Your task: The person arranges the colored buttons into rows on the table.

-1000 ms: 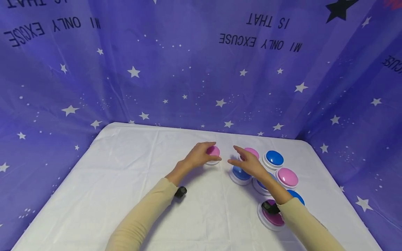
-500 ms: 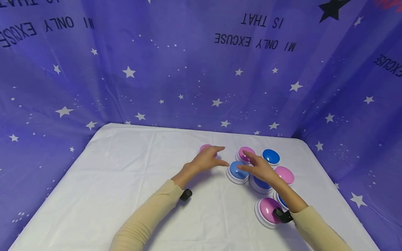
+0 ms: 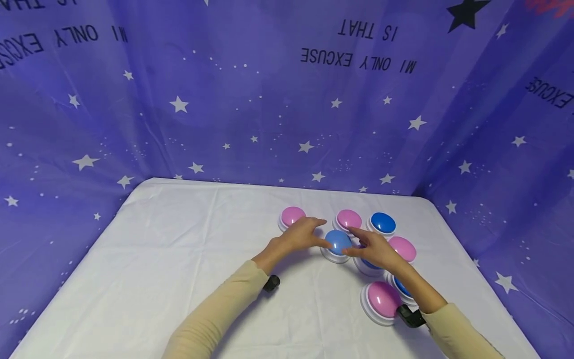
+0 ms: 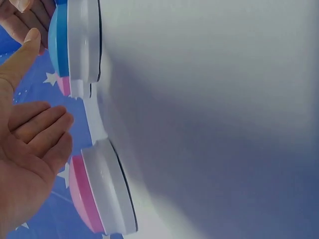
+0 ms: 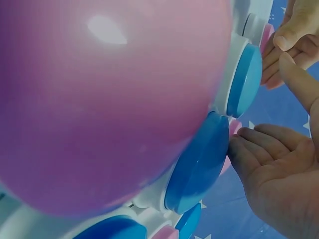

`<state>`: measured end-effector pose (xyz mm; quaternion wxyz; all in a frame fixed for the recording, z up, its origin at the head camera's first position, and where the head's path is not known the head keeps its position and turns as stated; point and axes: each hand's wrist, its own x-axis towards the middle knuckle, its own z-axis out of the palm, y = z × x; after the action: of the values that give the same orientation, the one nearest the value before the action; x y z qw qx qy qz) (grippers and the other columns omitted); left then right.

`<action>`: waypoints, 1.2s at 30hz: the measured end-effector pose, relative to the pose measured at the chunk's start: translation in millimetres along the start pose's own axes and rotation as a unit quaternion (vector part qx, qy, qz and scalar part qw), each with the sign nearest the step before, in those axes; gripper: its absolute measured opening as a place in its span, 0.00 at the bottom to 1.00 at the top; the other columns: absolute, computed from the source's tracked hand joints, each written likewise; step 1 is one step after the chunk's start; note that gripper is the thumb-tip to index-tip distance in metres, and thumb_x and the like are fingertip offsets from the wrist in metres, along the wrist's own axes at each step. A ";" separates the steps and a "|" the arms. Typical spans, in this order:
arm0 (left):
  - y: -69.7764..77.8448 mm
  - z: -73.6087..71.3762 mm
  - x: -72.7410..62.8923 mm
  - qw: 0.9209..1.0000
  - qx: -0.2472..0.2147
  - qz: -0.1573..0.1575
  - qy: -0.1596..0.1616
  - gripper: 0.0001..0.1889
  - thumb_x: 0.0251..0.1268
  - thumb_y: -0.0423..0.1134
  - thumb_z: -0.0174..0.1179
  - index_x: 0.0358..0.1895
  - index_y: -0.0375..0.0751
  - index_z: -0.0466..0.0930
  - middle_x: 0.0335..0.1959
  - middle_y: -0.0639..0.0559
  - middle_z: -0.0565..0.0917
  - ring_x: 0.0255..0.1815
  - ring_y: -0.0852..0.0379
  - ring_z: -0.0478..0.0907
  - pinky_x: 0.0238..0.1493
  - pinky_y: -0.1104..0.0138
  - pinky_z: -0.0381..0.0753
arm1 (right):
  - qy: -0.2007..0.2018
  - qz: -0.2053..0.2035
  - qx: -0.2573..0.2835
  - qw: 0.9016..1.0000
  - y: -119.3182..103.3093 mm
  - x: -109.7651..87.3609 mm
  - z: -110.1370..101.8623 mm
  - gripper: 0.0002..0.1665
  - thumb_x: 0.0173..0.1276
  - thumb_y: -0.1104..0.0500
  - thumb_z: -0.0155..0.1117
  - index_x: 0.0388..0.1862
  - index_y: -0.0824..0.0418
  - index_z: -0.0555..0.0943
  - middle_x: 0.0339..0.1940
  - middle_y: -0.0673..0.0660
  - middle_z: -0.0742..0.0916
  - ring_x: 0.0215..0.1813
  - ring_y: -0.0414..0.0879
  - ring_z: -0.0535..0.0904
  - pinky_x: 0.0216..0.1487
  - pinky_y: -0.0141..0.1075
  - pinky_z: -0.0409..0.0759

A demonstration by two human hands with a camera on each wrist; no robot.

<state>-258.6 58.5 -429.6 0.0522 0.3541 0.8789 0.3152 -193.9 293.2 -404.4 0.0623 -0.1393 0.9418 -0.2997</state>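
Left hand (image 3: 299, 237) and right hand (image 3: 375, 250), relaxed, empty, flank a blue button (image 3: 339, 241), presumably wide-based for steadiness, toward the table's (image 3: 148, 264) far edge.

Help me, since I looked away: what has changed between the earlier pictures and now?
The left hand has moved right, from around the leftmost pink button to beside the leftmost blue button. The right hand has moved right and slightly nearer the person. Both buttons stayed put on the white cloth.
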 end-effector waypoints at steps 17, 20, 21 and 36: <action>-0.6 17.3 5.7 0.999 0.008 0.033 -0.016 0.27 0.50 0.50 0.77 0.51 0.40 0.83 0.39 0.55 0.85 0.39 0.61 0.79 0.45 0.72 0.75 | 0.008 -0.035 -0.094 0.995 -1.7 4.6 -3.0 0.42 0.50 0.48 0.82 0.60 0.68 0.80 0.48 0.65 0.87 0.41 0.55 0.83 0.43 0.49 0.82; -1.2 19.3 5.9 0.999 -0.005 0.035 -0.020 0.26 0.49 0.48 0.78 0.50 0.41 0.83 0.38 0.56 0.85 0.38 0.63 0.77 0.45 0.74 0.74 | -0.001 -0.035 -0.120 0.992 -0.5 7.4 -1.9 0.43 0.49 0.45 0.82 0.60 0.67 0.81 0.50 0.65 0.87 0.49 0.59 0.83 0.49 0.53 0.81; -1.1 19.7 5.8 0.999 -0.009 0.036 -0.021 0.26 0.49 0.48 0.78 0.50 0.41 0.83 0.39 0.56 0.85 0.38 0.64 0.77 0.45 0.74 0.73 | -0.005 -0.032 -0.128 0.991 0.1 8.3 -1.5 0.44 0.49 0.44 0.82 0.60 0.67 0.80 0.50 0.65 0.87 0.51 0.60 0.83 0.50 0.54 0.81; -0.4 22.4 1.3 0.997 -0.052 0.053 -0.010 0.26 0.52 0.47 0.76 0.53 0.39 0.83 0.41 0.52 0.86 0.40 0.61 0.79 0.44 0.74 0.74 | -0.020 -0.026 -0.115 0.993 6.1 15.3 1.3 0.41 0.52 0.46 0.80 0.60 0.67 0.80 0.52 0.67 0.86 0.56 0.63 0.81 0.54 0.59 0.78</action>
<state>-252.7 70.7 -447.5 0.0621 0.4004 0.8407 0.3592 -209.6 292.7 -409.6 0.0568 -0.1758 0.9647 -0.1879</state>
